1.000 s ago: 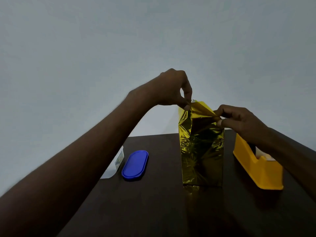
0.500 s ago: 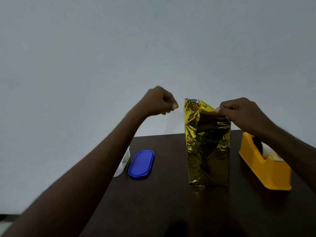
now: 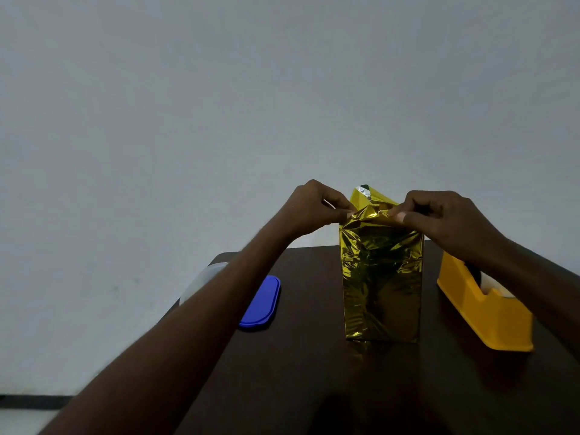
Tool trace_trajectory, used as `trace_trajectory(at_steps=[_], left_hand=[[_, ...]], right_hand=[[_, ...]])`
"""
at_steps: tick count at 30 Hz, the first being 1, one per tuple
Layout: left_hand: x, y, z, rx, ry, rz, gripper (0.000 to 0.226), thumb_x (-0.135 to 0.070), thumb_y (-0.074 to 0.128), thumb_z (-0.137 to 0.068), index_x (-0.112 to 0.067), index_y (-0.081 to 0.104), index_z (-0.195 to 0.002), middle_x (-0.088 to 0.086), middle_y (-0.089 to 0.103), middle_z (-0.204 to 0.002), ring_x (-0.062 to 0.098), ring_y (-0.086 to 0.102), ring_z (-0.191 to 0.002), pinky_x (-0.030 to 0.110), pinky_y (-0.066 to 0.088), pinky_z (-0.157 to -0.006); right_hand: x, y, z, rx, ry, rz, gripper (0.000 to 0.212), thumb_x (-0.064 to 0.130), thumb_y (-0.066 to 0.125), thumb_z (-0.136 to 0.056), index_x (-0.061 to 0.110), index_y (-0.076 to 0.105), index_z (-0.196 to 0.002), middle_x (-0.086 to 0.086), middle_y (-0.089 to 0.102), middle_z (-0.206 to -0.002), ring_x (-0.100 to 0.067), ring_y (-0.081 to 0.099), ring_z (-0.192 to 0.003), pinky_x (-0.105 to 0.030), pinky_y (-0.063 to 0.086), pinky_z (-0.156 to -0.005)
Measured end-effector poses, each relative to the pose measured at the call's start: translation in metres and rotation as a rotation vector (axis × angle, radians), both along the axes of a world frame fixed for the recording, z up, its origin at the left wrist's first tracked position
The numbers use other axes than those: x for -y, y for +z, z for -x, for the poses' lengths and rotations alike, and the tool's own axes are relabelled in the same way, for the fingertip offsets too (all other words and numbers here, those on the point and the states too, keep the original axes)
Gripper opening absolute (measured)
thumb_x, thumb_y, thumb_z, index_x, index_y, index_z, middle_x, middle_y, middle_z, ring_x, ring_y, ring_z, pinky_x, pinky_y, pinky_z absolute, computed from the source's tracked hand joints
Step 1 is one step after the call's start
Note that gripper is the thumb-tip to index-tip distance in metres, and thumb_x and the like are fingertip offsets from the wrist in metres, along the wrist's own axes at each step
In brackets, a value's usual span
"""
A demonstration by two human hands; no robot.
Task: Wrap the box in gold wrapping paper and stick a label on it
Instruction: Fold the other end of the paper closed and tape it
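A tall box wrapped in shiny gold paper stands upright on the dark table. Its top end is loose, with a crumpled flap sticking up and a silver underside showing at the peak. My left hand pinches the near top-left corner of the paper between thumb and fingers. My right hand pinches the near top-right edge of the same flap. Both hands hold the paper just above the box's top. No label is visible.
A yellow tape dispenser sits right of the box, partly behind my right forearm. A blue oval lid lies to the left, with a translucent white container beyond it at the table's left edge. A plain grey wall stands behind.
My left hand, which had let go and hung closed beside the box, has come back and pinches the top flap. The right hand has kept its hold. The flap is folded lower.
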State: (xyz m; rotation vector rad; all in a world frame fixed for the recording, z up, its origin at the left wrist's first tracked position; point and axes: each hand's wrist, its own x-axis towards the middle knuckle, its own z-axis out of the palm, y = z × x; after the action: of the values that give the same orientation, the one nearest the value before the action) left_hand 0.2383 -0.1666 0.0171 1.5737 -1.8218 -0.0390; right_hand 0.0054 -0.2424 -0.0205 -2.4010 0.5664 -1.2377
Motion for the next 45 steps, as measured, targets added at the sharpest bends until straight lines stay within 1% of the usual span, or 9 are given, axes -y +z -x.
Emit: trace_trajectory(at_steps=[3,9,12,18,25,31,38,42,45], left_hand=[[0.001,0.003,0.001,0.029,-0.006,-0.025,0.013,-0.017,0.073,-0.086,-0.018,0.078,-0.097,-0.012,0.07,-0.074,-0.007,0.062,-0.063,0.007,0.042,-0.062],[0.006,0.005,0.001,0.076,-0.042,-0.057,0.019,-0.012,0.068,-0.087,-0.019,0.076,-0.103,-0.004,0.073,-0.096,0.01,0.068,-0.083,0.03,0.051,-0.085],[0.008,0.007,0.0,0.088,-0.058,-0.086,0.019,-0.015,0.069,-0.089,-0.019,0.075,-0.106,-0.008,0.069,-0.095,0.007,0.066,-0.079,0.032,0.052,-0.086],[0.008,0.019,0.0,0.026,-0.027,-0.123,0.025,-0.036,0.074,-0.085,-0.02,0.076,-0.103,0.0,0.075,-0.094,0.01,0.069,-0.086,0.026,0.054,-0.078],[0.028,0.037,0.019,-0.124,0.337,-0.243,0.072,-0.078,0.056,-0.075,-0.008,0.068,-0.09,0.007,0.073,-0.079,0.017,0.071,-0.067,0.024,0.056,-0.056],[0.044,0.055,0.024,0.154,0.425,-0.18,0.018,-0.017,0.074,-0.068,-0.003,0.074,-0.079,0.008,0.073,-0.066,0.019,0.071,-0.059,0.04,0.062,-0.069],[0.041,0.067,0.035,0.285,0.483,-0.051,0.018,-0.005,0.067,-0.056,-0.007,0.075,-0.072,0.008,0.071,-0.064,0.021,0.071,-0.058,0.038,0.062,-0.069],[0.028,0.073,0.035,0.162,0.331,0.068,0.013,-0.006,0.062,-0.076,-0.012,0.074,-0.077,0.006,0.073,-0.068,0.017,0.071,-0.057,0.034,0.062,-0.071],[0.009,0.085,0.039,0.251,0.121,-0.079,0.023,-0.006,0.059,-0.088,-0.018,0.077,-0.096,0.001,0.074,-0.087,0.013,0.069,-0.077,0.037,0.059,-0.079]], right_hand=[[0.001,-0.004,-0.002,0.01,-0.008,0.026,0.019,0.022,0.066,-0.091,0.021,0.064,-0.072,0.009,0.075,-0.092,0.0,0.066,-0.095,-0.04,0.053,-0.089],[-0.001,-0.002,-0.003,0.023,-0.019,0.0,0.034,0.054,0.05,-0.08,0.022,0.059,-0.07,-0.005,0.068,-0.076,-0.022,0.063,-0.078,-0.047,0.05,-0.073],[-0.001,-0.003,-0.003,0.038,-0.003,-0.009,0.027,0.049,0.051,-0.082,0.027,0.06,-0.07,-0.001,0.073,-0.085,-0.018,0.067,-0.089,-0.049,0.053,-0.079],[0.0,-0.004,-0.004,0.045,0.003,-0.008,0.026,0.05,0.051,-0.079,0.027,0.06,-0.07,-0.003,0.073,-0.088,-0.022,0.067,-0.096,-0.052,0.052,-0.083],[0.004,-0.005,-0.006,0.051,0.0,0.008,0.026,0.045,0.051,-0.081,0.023,0.059,-0.069,0.007,0.074,-0.089,-0.012,0.068,-0.096,-0.05,0.052,-0.084],[0.006,-0.004,-0.006,0.045,0.009,-0.002,0.031,0.045,0.054,-0.081,0.018,0.055,-0.064,0.003,0.07,-0.075,-0.014,0.067,-0.081,-0.041,0.052,-0.074],[0.001,-0.002,-0.004,0.038,0.011,0.022,0.029,0.036,0.053,-0.082,0.013,0.058,-0.066,0.008,0.059,-0.061,-0.002,0.051,-0.059,-0.026,0.034,-0.059],[0.0,-0.001,-0.004,0.033,0.016,0.012,0.03,0.034,0.054,-0.084,0.01,0.059,-0.068,0.013,0.058,-0.059,0.001,0.053,-0.06,-0.025,0.035,-0.059],[-0.001,-0.001,-0.003,0.023,0.005,0.018,0.027,0.028,0.057,-0.088,0.011,0.058,-0.068,0.02,0.057,-0.059,0.003,0.054,-0.061,-0.025,0.034,-0.059]])
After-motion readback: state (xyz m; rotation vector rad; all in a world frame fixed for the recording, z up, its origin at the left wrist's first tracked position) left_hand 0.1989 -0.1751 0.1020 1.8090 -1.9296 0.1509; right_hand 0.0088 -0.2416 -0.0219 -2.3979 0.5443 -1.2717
